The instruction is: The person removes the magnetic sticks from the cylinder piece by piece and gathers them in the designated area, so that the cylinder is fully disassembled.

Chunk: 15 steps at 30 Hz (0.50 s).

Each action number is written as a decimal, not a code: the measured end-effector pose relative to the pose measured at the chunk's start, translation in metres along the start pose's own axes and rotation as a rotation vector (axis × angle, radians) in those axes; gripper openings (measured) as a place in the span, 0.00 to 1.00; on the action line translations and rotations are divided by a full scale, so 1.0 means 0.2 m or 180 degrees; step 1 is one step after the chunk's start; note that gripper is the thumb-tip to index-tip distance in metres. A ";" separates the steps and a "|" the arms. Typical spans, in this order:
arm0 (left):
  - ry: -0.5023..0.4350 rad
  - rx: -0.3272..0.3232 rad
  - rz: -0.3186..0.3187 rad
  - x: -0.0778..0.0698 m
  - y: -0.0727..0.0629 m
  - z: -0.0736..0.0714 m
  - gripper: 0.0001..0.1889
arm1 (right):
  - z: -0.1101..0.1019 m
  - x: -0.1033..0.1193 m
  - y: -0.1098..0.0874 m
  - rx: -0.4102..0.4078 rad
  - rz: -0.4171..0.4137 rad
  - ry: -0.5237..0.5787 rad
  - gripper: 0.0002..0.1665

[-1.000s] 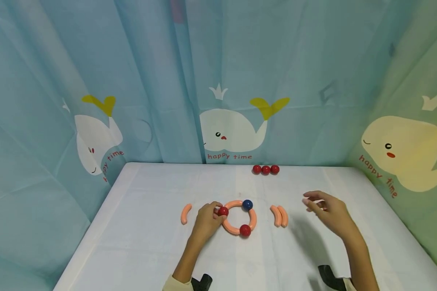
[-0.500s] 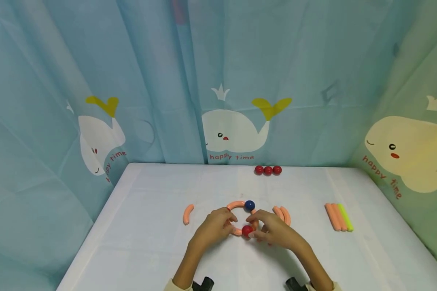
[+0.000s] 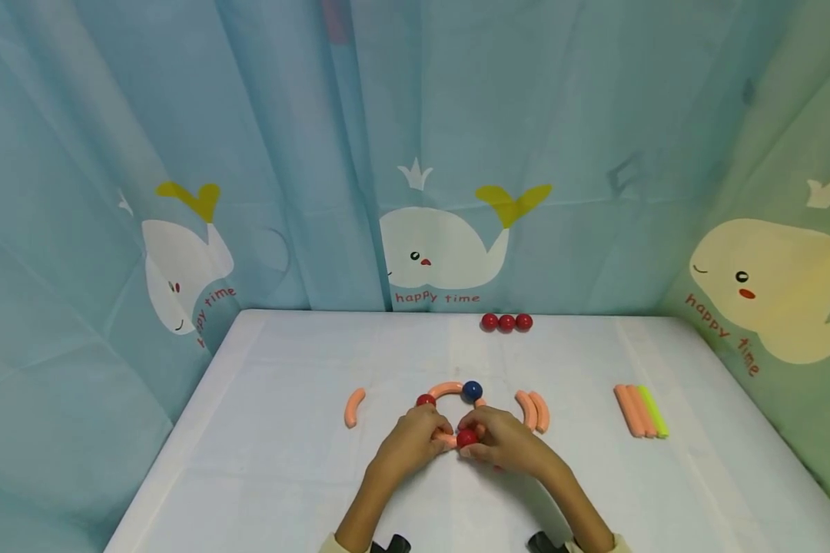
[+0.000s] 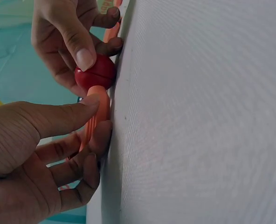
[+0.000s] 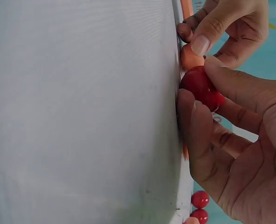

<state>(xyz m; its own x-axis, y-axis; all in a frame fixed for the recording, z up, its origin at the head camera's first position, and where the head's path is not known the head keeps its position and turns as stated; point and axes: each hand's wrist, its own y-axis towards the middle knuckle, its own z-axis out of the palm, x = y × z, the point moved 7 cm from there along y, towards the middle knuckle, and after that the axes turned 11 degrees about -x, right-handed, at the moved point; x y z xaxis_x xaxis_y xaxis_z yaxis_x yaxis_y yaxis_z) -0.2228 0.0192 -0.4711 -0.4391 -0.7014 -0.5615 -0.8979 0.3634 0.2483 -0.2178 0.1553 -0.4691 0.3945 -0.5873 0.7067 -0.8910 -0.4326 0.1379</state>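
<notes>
A ring of curved orange sticks and balls lies mid-table in the head view, its front partly covered by both hands. My left hand (image 3: 411,442) pinches a curved orange stick (image 4: 100,105) between thumb and fingers at the ring's front left. With thumb and fingertips, my right hand (image 3: 515,442) grips a red ball (image 3: 466,438) at the front of the ring. In the left wrist view the stick's end meets that ball. Another red ball (image 3: 425,400) sits just beyond the left hand. At the ring's back, a curved orange stick (image 3: 446,389) joins a blue ball (image 3: 472,391).
One curved orange stick (image 3: 354,407) lies left of the ring, and two more curved sticks (image 3: 541,412) lie right. Farther right are straight orange sticks (image 3: 631,412) beside a yellow-green stick (image 3: 653,411). Three red balls (image 3: 506,322) line the back edge, before a whale-print curtain (image 3: 443,246).
My right hand has come in from the right to the front red ball, uncovering the straight sticks. My left hand has left the left red ball and moved to the front orange stick.
</notes>
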 end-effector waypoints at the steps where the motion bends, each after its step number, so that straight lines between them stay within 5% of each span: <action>1: -0.0007 0.0002 0.0002 0.00 0.00 0.00 0.07 | 0.00 0.00 0.00 0.0001 0.0005 0.0027 0.19; 15: -0.0030 -0.0029 0.0173 0.00 0.00 0.00 0.05 | 0.00 -0.01 0.00 0.0053 0.0052 0.0238 0.18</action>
<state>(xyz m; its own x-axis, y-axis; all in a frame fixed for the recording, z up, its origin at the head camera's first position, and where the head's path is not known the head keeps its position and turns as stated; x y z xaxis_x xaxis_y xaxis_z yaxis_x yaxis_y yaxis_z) -0.2221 0.0188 -0.4701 -0.4871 -0.6748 -0.5544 -0.8730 0.3952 0.2859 -0.2179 0.1564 -0.4705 0.3615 -0.5420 0.7587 -0.8931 -0.4351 0.1148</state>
